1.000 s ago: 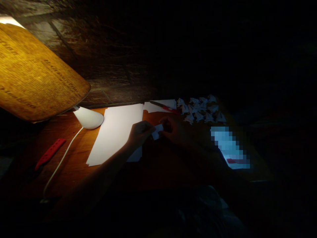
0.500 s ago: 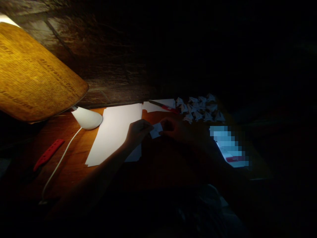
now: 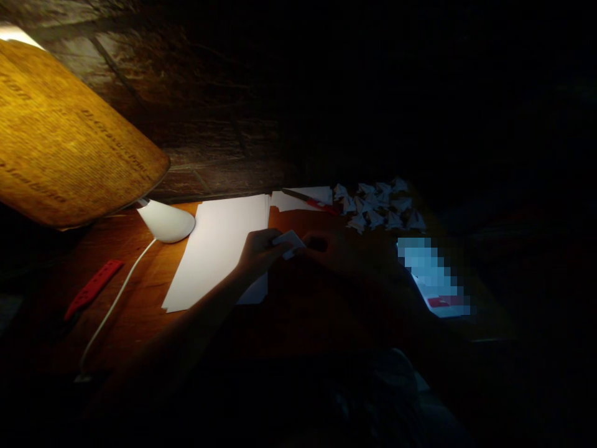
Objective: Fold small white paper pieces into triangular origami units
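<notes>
A small folded piece of white paper [image 3: 291,242] is held up between my two hands above the wooden table. My left hand [image 3: 259,250] is closed on its left edge, thumb on top. At the paper's right corner, my right hand [image 3: 324,249] pinches it, though the fingers are dim in shadow. Beneath my left forearm lies a stack of white paper sheets [image 3: 224,242]. Beyond my right hand several small folded paper figures [image 3: 375,205] stand in a cluster.
A lamp with a printed yellow shade [image 3: 79,137] and white base [image 3: 168,222] stands at the left, its cord [image 3: 116,298] trailing forward. A red power strip [image 3: 96,286] lies nearby. A knife [image 3: 310,201] rests on smaller paper [image 3: 280,200] at the back. A lit screen [image 3: 431,274] glows right.
The paper between my hands has turned, and its visible shape is now narrower and tilted. My right hand has shifted slightly down. The whole view has moved a little.
</notes>
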Motion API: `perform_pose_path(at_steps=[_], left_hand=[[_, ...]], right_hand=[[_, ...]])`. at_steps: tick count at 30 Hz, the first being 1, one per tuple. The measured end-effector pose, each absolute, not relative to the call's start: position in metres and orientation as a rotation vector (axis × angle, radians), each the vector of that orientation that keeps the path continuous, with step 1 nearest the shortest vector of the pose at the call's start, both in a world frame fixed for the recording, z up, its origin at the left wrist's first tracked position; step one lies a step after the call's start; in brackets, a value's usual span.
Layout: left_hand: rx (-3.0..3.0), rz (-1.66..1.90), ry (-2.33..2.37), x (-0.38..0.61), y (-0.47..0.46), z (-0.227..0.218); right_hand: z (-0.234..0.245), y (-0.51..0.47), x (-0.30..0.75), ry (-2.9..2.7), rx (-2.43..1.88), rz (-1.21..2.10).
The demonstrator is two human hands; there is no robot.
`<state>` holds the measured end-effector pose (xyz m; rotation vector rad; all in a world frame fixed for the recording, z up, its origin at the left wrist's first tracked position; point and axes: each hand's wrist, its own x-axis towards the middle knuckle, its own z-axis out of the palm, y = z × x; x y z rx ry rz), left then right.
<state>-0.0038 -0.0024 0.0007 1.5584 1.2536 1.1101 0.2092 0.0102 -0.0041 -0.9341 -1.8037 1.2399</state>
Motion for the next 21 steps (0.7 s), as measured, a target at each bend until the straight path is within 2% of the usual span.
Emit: perform_pose_path(at_steps=[6, 13, 21], left_hand=[[1.621, 1.01, 1.104, 0.001, -0.004, 0.004], [1.72, 1.003, 1.158, -0.002, -0.004, 0.005], [1.654, 0.994, 1.164, 0.001, 0.0, -0.008]], right_hand=[[-0.004, 0.01, 0.211, -1.882, -0.961, 1.217], [0.003, 0.01, 0.213, -1.94, -1.014, 1.351], [-0.005, 0.014, 0.212, -1.892, -0.973, 1.243]])
